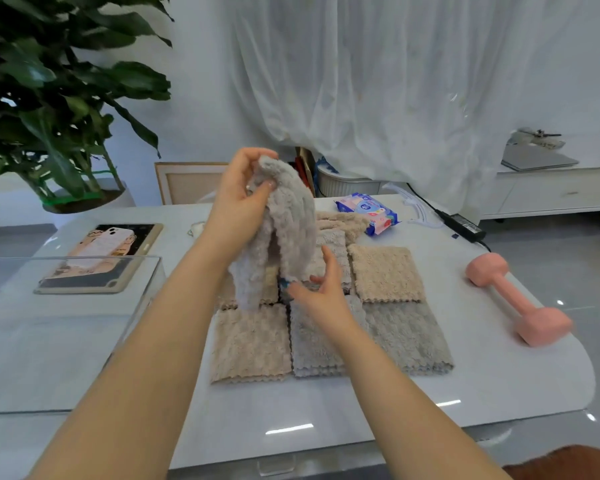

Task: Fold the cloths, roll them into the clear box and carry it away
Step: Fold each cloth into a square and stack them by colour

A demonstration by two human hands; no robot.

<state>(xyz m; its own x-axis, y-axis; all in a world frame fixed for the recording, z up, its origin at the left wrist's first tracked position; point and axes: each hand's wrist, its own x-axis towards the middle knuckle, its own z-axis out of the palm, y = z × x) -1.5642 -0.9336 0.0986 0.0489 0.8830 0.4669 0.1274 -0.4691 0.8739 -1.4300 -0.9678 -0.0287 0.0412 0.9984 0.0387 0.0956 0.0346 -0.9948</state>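
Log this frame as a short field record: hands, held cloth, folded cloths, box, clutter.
left hand: raised, pinching top of grey cloth
right hand: open, at the cloth's lower edge
grey cloth: hanging, not yet folded
folded cloths: beige and grey, flat on table
clear box: left on table, no cloths visible inside
clutter: pink dumbbell, wipes pack, tablet

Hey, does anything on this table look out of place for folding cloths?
Yes: a pink dumbbell lies at the table's right edge, unrelated to cloth folding. A tablet with a phone on it sits behind the clear box.
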